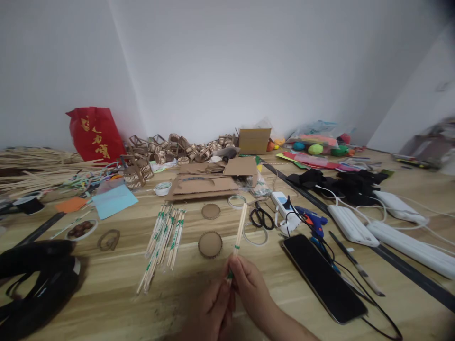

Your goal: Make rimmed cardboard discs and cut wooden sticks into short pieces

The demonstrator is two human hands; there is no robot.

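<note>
A pair of wooden chopsticks (241, 227) with green print points up and away from me. My right hand (250, 284) pinches it around the middle. Just below and to the left, my left hand (215, 305) is closed around its lower end, which is mostly hidden by the fingers. Beyond my hands lie two round cardboard discs, the nearer disc (210, 244) and the farther disc (211, 211). Several wrapped chopsticks (164, 244) with green print are spread to the left.
To the right are black scissors (262, 217), a blue glue gun (313, 221), a phone (324, 279) and white power strips (408, 248). Cardboard sheets (206, 187) and small woven baskets (185, 150) stand farther back. On the left are a bowl of brown balls (81, 229) and a black ring-shaped object (46, 289).
</note>
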